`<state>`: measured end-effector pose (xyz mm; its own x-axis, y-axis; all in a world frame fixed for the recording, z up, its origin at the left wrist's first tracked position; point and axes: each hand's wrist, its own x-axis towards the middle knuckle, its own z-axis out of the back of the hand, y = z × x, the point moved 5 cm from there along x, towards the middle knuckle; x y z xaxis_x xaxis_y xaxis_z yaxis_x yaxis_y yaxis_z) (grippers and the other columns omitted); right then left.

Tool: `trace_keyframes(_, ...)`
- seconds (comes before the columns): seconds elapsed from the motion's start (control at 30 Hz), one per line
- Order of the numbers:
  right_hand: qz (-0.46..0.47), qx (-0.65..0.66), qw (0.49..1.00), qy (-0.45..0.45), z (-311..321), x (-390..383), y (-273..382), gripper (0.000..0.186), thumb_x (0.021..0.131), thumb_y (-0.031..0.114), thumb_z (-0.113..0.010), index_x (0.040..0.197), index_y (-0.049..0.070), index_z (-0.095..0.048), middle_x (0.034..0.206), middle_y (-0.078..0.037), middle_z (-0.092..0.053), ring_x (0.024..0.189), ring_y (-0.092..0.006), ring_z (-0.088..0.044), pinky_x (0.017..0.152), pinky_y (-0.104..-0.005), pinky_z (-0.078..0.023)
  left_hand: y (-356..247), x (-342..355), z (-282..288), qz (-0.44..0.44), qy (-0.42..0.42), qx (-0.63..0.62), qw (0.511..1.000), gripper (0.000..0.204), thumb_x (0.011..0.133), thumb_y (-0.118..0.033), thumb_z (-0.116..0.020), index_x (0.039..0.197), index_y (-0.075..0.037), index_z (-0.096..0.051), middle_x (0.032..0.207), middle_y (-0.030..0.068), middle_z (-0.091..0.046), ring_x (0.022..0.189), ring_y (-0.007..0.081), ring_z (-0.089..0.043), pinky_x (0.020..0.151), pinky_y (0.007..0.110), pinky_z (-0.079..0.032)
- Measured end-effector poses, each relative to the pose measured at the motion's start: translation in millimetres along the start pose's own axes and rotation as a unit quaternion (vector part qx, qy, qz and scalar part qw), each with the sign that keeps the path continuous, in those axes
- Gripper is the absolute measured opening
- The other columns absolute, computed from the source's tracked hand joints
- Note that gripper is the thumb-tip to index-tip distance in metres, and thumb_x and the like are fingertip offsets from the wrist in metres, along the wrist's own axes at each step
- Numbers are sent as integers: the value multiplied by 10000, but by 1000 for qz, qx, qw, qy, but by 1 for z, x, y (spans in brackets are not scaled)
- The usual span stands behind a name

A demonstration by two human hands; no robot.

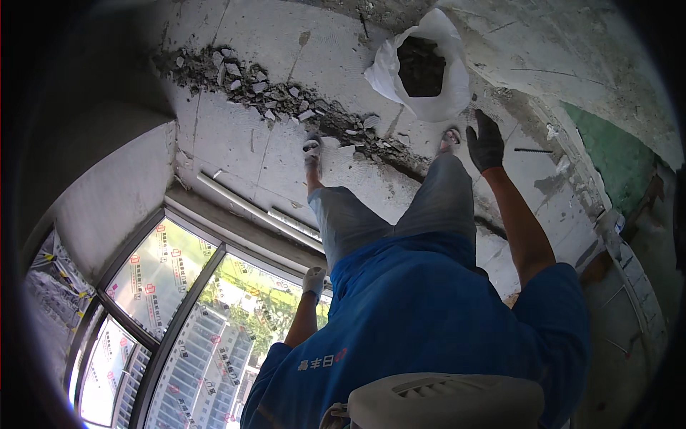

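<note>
My right hand [487, 141], in a dark work glove, hangs in the air to the right of my right foot. Its fingers are stretched out, the thumb stands apart, and it holds nothing. Just beyond it a white sack [455, 89] stands on the floor, its mouth wide and dark rubble [421, 66] inside; hand and sack look apart. Low at my left side is my left hand [313, 281] in a pale glove. Its fingers look curled in, and no object shows in it.
A band of broken concrete [257, 86] crosses the floor ahead and runs on between my feet. Pale pipes [250, 207] lie along the window wall at left, beside the large window [214, 307]. A short dark rod [533, 150] lies right, near a green wall patch [607, 154].
</note>
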<state>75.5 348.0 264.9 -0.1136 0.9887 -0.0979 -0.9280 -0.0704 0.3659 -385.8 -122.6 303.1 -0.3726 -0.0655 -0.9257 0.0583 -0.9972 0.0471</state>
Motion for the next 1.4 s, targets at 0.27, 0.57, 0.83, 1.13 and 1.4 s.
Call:
trace_keyframes(0.27,-654,110,740,113,-47,-461,-17,426,778,233,-548,1141,13,-579,1166,-171,-593,1047,-281,-572,872,-361,-448,-204,105,191,-142,-6,-37,989,288,852,-263,-592,1063,-67,-578,773,34,-550,664,120,-528,612,313,-456)
trace_keyframes(0.57,-598,258,710,267,-167,-498,256,493,768,293,-588,1187,37,-553,1103,-194,-609,1047,-309,-582,894,-380,-450,-189,130,246,-90,53,170,980,262,864,-271,-553,1032,-72,-530,786,30,-534,638,145,-543,585,309,-457)
trace_keyframes(0.83,-571,209,736,299,-310,-518,137,552,761,256,-532,1289,104,-477,1193,-192,-570,1120,-330,-540,950,-396,-429,-215,110,205,-160,77,173,969,172,901,-190,-537,1020,-66,-532,822,39,-570,656,136,-562,603,297,-460)
trace_keyframes(1.13,-722,-8,637,270,-450,-551,-92,517,833,261,-432,1347,211,-399,1336,-149,-451,1220,-302,-459,1001,-428,-381,-355,195,55,-465,64,295,832,186,915,-121,-486,1053,-9,-543,874,59,-594,748,136,-576,691,271,-481)
trace_keyframes(1.4,-718,-86,661,200,-522,-582,-185,404,868,290,-445,1270,254,-431,1380,-74,-395,1300,-320,-341,1020,-492,-302,-396,216,-84,-598,136,325,720,179,912,-74,-444,1025,-1,-562,879,49,-582,774,123,-559,714,261,-460)
